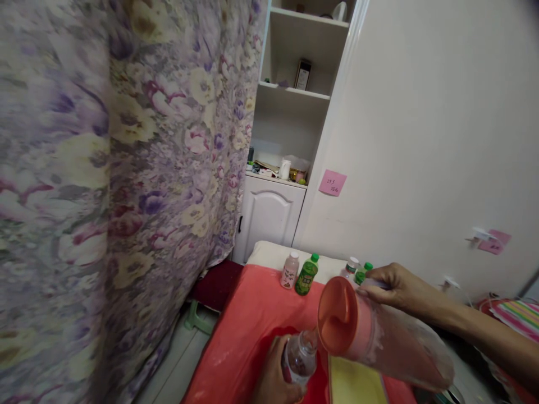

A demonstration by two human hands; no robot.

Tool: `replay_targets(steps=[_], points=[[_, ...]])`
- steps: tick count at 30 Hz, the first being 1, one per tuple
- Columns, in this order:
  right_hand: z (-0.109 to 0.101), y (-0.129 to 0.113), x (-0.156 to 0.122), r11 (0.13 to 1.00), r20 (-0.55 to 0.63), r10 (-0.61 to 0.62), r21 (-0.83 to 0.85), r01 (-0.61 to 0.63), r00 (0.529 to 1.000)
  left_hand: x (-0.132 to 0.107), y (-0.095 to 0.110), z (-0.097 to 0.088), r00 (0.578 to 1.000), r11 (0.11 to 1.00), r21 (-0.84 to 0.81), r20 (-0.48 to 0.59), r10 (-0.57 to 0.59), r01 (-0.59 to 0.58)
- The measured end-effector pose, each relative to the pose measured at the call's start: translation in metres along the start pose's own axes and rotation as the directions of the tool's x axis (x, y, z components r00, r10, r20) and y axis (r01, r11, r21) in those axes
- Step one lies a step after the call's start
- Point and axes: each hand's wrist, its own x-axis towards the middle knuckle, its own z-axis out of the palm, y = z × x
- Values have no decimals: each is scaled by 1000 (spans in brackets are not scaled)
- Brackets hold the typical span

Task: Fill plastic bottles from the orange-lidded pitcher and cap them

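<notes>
My left hand (273,379) is wrapped round a clear plastic bottle (302,356) with an uncapped mouth, low in the middle of the view. My right hand (389,285) grips the handle of a large translucent pitcher (400,345) with an orange-pink lid (330,308). The pitcher is tipped on its side, its spout end pointing left and lying right beside the bottle's mouth. Whether liquid is running between them I cannot make out. Behind the hands stand a pale pink bottle with a white cap (289,272) and a green bottle (307,276).
A red cloth (229,331) covers the table, with a yellow item (356,381) under the pitcher. Two more bottles, one white-capped (351,265), stand partly behind the pitcher. A floral curtain (147,168) hangs at left; a dark red stool (217,285) stands below it. White shelves (292,134) rise behind.
</notes>
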Motion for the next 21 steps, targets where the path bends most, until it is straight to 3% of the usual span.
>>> replay_targets(steps=[13, 21], points=[[11, 5, -1, 999, -53, -3, 46, 5, 999, -2, 4, 0, 999, 1000, -22, -39, 15, -16], [41, 48, -11, 940, -104, 60, 340, -21, 993, -4, 18, -4, 998, 999, -30, -59, 10, -12]])
